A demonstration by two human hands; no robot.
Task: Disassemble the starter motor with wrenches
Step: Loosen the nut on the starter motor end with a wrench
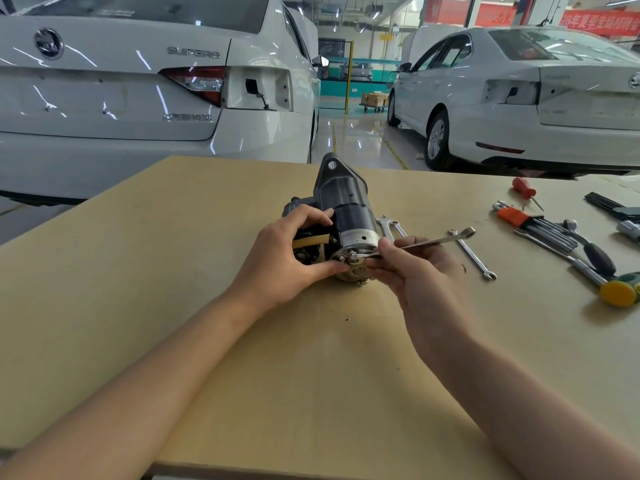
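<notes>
Head view, looking down over a tan workbench (104,271) in a car workshop. Starter motor (346,209) lay on its side near the middle of the bench, mounting nose pointing away, silver end cap facing the wearer. Left hand (287,258) curled round the near left side of the motor, fingers over the dark solenoid part, thumb pressed against the rim of the end cap; judged to be bracing the body so it would not roll or twist under wrench force. Right hand (412,265) pinched a slim combination wrench (426,241) between thumb and fingertips close to its working end, shank slanting up and away to the right, ring end free in the air. Working end sat on a small fastener (351,255) on the end cap face; grip so near the head suggested fine seating or light turning rather than hard leverage.

No true containers seen on the bench. Nearest thing to one: an orange holder (512,216) at the right, carrying a set of hex keys (550,230). Loose beside it: spare wrench (472,254), two more wrench ends (389,225) just behind the motor, red-handled screwdriver (524,188), yellow-faced mallet (618,292). Two white cars (138,98) parked beyond.
</notes>
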